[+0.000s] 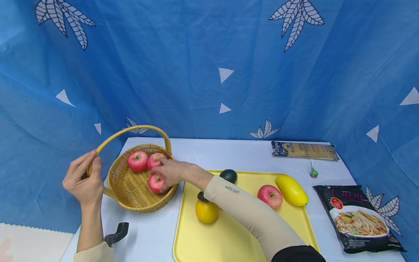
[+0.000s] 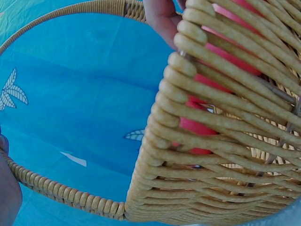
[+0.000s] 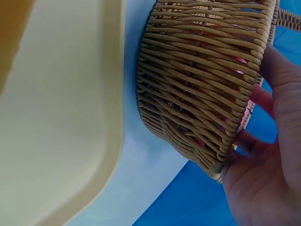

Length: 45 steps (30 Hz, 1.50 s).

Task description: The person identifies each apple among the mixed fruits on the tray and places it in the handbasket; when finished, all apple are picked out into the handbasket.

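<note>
In the head view, my left hand (image 1: 86, 177) grips the arched handle (image 1: 131, 128) of a woven basket (image 1: 132, 198) on its left side. My right hand (image 1: 173, 171) reaches over the basket's right rim, its fingers and thumb around a red apple (image 1: 156, 182) low inside. Two more red apples lie behind it: one apple (image 1: 137, 161) to the left, and another apple (image 1: 155, 160) beside my fingers. In the right wrist view the woven wall (image 3: 197, 80) hides most of the held apple. Red shows through the weave (image 2: 225, 61) in the left wrist view.
A yellow tray (image 1: 179, 233) right of the basket bears an orange-yellow fruit (image 1: 207, 212), a dark green fruit (image 1: 228, 176), a red apple (image 1: 270, 197) and a yellow mango (image 1: 292, 190). Further right lie packaged noodles (image 1: 304, 150), a lollipop (image 1: 313, 171) and a black noodle bag (image 1: 358, 220).
</note>
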Available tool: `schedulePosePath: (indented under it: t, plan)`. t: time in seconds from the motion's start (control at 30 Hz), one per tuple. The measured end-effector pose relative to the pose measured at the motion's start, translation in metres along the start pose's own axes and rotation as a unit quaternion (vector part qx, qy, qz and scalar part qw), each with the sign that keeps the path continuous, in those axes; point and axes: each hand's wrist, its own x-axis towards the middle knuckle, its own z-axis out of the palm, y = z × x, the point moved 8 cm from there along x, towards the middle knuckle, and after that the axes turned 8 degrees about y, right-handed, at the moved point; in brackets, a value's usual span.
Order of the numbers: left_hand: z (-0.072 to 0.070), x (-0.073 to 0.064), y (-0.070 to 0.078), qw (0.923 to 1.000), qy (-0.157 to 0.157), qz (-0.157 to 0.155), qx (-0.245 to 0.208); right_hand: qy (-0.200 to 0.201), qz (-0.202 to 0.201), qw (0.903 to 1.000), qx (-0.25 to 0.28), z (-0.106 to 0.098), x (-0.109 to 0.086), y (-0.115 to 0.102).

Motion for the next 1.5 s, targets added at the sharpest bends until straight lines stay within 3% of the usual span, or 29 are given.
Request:
schedulePosePath:
  t: [1.03, 1.3, 1.5]
  plan:
    - [0.002, 0.0, 0.0, 1.0, -0.001, -0.002, -0.002, 0.009, 0.005, 0.9999, -0.002, -0.003, 0.0, 0.002]
    - [-0.002, 0.0, -0.009, 1.0, 0.003, 0.004, -0.001, 0.011, 0.005, 0.9998, 0.013, -0.003, 0.0, 0.003]
    - [-0.007, 0.0, -0.02, 0.9999, 0.004, 0.009, 0.001, 0.023, -0.008, 0.9978, 0.061, -0.011, -0.006, 0.001]
